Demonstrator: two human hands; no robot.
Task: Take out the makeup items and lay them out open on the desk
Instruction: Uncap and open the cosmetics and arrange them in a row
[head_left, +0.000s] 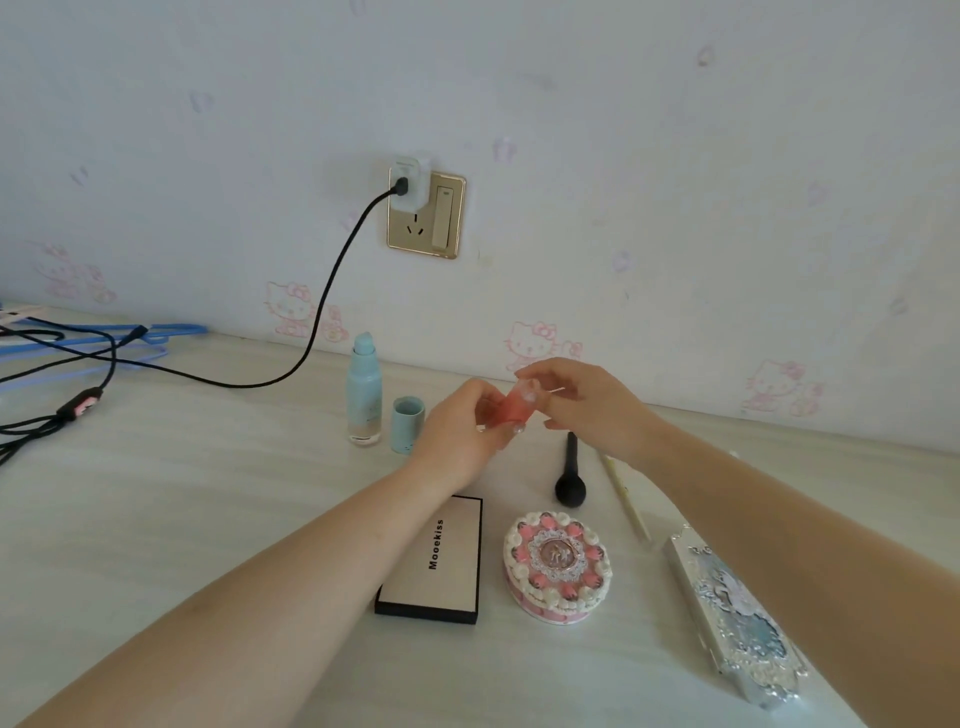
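Observation:
A small pink tube (511, 407) is held above the desk between both hands. My left hand (457, 436) grips its lower body and my right hand (582, 402) pinches its clear cap end. On the desk stand an uncapped pale blue bottle (363, 397) and its blue cap (407, 424) beside it. A closed cream "Mooekiss" palette (441, 564), a round cake-shaped compact (557, 566), a black brush (570, 480), a thin pale pencil (626, 499) and a silver embossed palette (737, 613) lie nearer to me.
The pale desk (208, 493) meets a wall with cat stickers. A gold wall socket (426, 215) holds a white charger whose black cable (311, 332) runs left across the desk. Blue hangers (130, 338) lie at the far left.

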